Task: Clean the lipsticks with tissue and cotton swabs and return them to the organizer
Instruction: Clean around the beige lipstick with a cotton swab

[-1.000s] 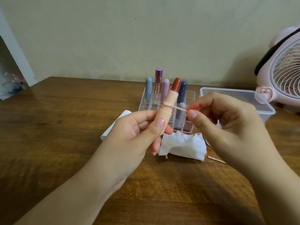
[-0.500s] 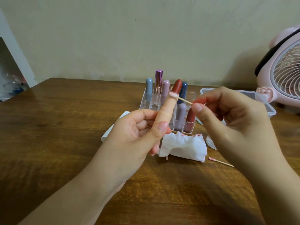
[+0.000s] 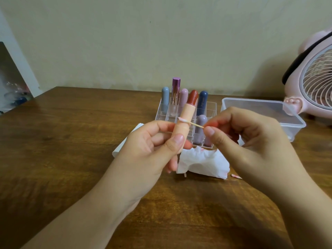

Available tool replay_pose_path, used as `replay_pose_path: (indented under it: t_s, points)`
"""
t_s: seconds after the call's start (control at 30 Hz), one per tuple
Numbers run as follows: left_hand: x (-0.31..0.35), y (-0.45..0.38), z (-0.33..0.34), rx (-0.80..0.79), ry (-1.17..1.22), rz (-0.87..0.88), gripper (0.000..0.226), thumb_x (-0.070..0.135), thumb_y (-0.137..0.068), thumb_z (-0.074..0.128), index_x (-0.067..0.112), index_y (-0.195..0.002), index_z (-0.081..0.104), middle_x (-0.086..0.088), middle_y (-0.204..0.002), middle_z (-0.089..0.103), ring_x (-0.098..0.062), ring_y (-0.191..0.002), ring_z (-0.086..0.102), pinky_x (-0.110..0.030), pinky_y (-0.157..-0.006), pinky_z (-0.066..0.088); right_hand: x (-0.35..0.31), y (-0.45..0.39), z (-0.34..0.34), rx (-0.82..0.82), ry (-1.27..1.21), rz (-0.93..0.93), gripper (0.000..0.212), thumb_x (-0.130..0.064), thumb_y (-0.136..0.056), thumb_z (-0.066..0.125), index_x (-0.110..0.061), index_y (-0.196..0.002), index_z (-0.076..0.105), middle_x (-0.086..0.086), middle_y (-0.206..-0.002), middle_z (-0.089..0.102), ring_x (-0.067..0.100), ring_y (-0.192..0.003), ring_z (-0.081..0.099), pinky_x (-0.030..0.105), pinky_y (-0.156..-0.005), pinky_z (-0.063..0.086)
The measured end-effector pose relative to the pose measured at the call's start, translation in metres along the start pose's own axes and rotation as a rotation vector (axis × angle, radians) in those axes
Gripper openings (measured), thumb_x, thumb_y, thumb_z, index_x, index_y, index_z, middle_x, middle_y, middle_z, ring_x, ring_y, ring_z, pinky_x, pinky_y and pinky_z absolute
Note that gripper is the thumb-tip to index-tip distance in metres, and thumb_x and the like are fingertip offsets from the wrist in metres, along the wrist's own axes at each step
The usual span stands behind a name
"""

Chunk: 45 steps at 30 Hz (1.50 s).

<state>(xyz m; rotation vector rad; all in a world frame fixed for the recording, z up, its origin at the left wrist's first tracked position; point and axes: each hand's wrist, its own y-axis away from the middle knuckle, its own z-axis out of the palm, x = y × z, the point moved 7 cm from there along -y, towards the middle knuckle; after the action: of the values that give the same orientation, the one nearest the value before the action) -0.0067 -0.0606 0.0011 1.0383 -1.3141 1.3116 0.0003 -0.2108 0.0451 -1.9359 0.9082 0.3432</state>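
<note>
My left hand (image 3: 152,146) grips an open lipstick (image 3: 185,115) upright; its tube is peach and its bullet is red-brown. My right hand (image 3: 246,141) pinches a cotton swab (image 3: 190,122) by its stick, and the pink-stained tip lies against the tube's left side at the ring. Behind them stands the clear organizer (image 3: 211,108) holding several capped lipsticks, among them a purple metallic one (image 3: 175,90). A crumpled white tissue (image 3: 203,162) with pink smears lies on the table below my hands.
A clear plastic box (image 3: 260,108) stands right of the organizer, with a pink fan (image 3: 312,81) behind it. A used swab (image 3: 235,176) lies by the tissue. A white packet (image 3: 122,146) pokes out from behind my left hand. The wooden table (image 3: 62,141) runs left.
The swab tip has moved from the tube's upper rim near the bullet down to the ring lower on the tube. My right hand has dropped slightly with it.
</note>
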Motion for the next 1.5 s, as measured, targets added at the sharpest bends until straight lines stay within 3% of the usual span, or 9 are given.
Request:
replay_pose_path:
  t_s: [0.23,0.57,0.9,1.17,1.33,1.5]
  points:
    - [0.001,0.0,0.002,-0.029,-0.022,0.036,0.028,0.026,-0.078,0.058,0.012,-0.101,0.068,0.005,-0.071,0.068,-0.003,-0.049,0.048,-0.013,-0.048,0.041,0.005,-0.003,-0.012,0.108,-0.03,0.013,0.004,-0.026,-0.084,0.061,-0.027,-0.08,0.061,-0.004,-0.073,0.062,0.009,-0.062,0.052,0.016,-0.055,0.042]
    - [0.001,0.0,0.004,-0.054,-0.015,0.049,0.027,0.026,-0.077,0.059,0.012,-0.098,0.067,0.004,-0.072,0.069,-0.005,-0.049,0.047,-0.014,-0.049,0.041,0.007,-0.003,-0.01,0.088,-0.088,0.021,0.006,-0.024,-0.084,0.062,-0.025,-0.078,0.062,0.002,-0.07,0.062,0.016,-0.058,0.051,0.018,-0.053,0.041]
    - [0.003,0.001,0.003,-0.053,-0.006,0.04,0.027,0.027,-0.076,0.058,0.015,-0.098,0.068,0.002,-0.075,0.07,-0.005,-0.048,0.047,-0.015,-0.048,0.042,0.005,-0.001,-0.007,0.093,-0.085,-0.007,0.004,-0.023,-0.085,0.062,-0.025,-0.082,0.062,0.002,-0.071,0.063,0.02,-0.062,0.054,0.033,-0.058,0.045]
    - [0.002,0.001,0.002,-0.036,0.008,0.034,0.029,0.028,-0.076,0.059,0.015,-0.101,0.067,0.0,-0.077,0.071,-0.005,-0.048,0.047,-0.015,-0.048,0.041,0.001,0.0,0.004,-0.013,-0.025,-0.014,0.004,-0.026,-0.084,0.061,-0.027,-0.081,0.063,-0.002,-0.067,0.061,0.017,-0.065,0.056,0.019,-0.056,0.043]
    - [0.003,0.001,0.003,-0.036,0.012,0.026,0.029,0.025,-0.075,0.06,0.015,-0.101,0.066,0.0,-0.077,0.071,-0.005,-0.047,0.046,-0.015,-0.048,0.042,0.003,-0.001,-0.008,0.084,-0.091,-0.01,0.005,-0.024,-0.086,0.061,-0.025,-0.081,0.062,0.003,-0.067,0.061,0.018,-0.059,0.052,0.031,-0.056,0.044]
    - [0.002,0.001,0.002,-0.028,0.013,0.016,0.031,0.026,-0.074,0.06,0.015,-0.103,0.066,0.0,-0.078,0.071,-0.005,-0.048,0.047,-0.015,-0.048,0.042,0.001,0.0,0.001,0.005,-0.045,0.001,0.006,-0.025,-0.084,0.06,-0.026,-0.079,0.063,0.002,-0.067,0.061,0.019,-0.062,0.054,0.024,-0.053,0.043]
